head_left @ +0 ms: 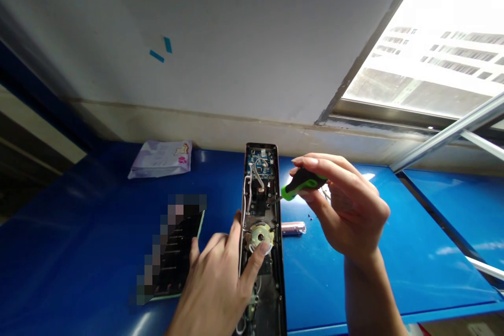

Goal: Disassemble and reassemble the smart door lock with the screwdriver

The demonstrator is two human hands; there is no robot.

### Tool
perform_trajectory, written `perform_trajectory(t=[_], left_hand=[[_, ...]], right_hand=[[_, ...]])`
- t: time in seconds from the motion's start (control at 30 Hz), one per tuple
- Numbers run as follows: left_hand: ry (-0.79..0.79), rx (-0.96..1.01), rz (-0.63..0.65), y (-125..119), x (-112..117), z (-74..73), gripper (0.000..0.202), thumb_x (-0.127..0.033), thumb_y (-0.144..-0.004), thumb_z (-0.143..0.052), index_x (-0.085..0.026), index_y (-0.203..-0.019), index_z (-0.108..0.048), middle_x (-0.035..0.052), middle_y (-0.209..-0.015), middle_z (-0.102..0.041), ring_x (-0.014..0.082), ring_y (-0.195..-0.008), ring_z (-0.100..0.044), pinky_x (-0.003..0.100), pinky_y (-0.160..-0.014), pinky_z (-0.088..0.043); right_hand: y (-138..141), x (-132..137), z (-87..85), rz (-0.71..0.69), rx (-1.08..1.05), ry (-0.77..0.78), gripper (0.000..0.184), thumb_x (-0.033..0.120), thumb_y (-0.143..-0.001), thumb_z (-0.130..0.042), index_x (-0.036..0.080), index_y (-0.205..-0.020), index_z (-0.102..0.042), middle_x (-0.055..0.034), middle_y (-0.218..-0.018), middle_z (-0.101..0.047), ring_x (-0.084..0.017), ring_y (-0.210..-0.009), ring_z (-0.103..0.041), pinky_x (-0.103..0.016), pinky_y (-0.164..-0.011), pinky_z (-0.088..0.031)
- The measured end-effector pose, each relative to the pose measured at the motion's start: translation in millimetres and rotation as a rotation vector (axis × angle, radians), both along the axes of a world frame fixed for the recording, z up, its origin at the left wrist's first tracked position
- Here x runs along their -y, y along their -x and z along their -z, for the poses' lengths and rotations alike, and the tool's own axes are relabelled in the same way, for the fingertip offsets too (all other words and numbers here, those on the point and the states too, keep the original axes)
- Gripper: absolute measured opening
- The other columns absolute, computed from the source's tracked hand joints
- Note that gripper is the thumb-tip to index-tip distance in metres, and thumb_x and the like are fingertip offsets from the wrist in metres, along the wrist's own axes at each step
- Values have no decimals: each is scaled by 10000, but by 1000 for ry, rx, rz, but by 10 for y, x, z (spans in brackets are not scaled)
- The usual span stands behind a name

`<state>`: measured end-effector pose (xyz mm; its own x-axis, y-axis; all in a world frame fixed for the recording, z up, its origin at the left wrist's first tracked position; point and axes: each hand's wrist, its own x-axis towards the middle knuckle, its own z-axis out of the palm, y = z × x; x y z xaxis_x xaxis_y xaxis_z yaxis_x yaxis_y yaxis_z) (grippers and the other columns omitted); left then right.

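A long, narrow black speaker housing (pixel 271 278) lies open on the blue table, its inside facing up. At its far end sits a blue circuit board (pixel 266 169) with thin white wires. My left hand (pixel 216 268) grips the housing from the left, with the thumb pressed on the round speaker magnet (pixel 260 233). In my right hand (pixel 350 210) is a green and black screwdriver (pixel 301 182), tilted with its shaft pointing left into the housing below the board. Whether the tip sits in a screw, I cannot tell.
Left of the housing lies a dark panel (pixel 177 257), partly pixelated. A pale plastic packet (pixel 161 159) rests near the wall. To the right are a pinkish wrapped cylinder (pixel 293 228) and a few tiny screws (pixel 310 217). A metal frame (pixel 444 134) stands at the right.
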<state>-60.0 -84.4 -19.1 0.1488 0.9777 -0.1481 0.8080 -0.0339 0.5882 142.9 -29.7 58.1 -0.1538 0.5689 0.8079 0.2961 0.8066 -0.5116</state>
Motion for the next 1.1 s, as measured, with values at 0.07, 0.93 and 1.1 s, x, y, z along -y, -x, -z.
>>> perform_trajectory(t=[0.07,0.93,1.1], left_hand=[[14,-16,-23,-4,38,14,832,-748,-1018,-228,-199,-1580,-500,161,-1142,-788,397,-1186,-706,814,-1185,-220],[-217,-25,-28,125,-357,197,713,-634,-1051,-357,-174,-1567,-529,84,-927,-800,310,-965,-768,651,-1211,-372],[-287,-32,-14,103,-377,196,638,-545,-1073,-386,-166,-1566,-528,78,-918,-803,309,-929,-773,633,-1176,-437]], right_hand=[[4,1,-4,-3,6,-1,587,-5,-898,-719,320,-1387,-701,-55,-1229,-745,-212,-1038,-746,-394,-842,-680],[-19,-4,-7,31,11,12,493,120,-983,-651,328,-1430,-668,-92,-1234,-666,-214,-986,-710,-376,-719,-653],[-49,12,-33,-43,-41,9,486,58,-983,-618,287,-1405,-690,-90,-1308,-740,-263,-1125,-743,-448,-861,-672]])
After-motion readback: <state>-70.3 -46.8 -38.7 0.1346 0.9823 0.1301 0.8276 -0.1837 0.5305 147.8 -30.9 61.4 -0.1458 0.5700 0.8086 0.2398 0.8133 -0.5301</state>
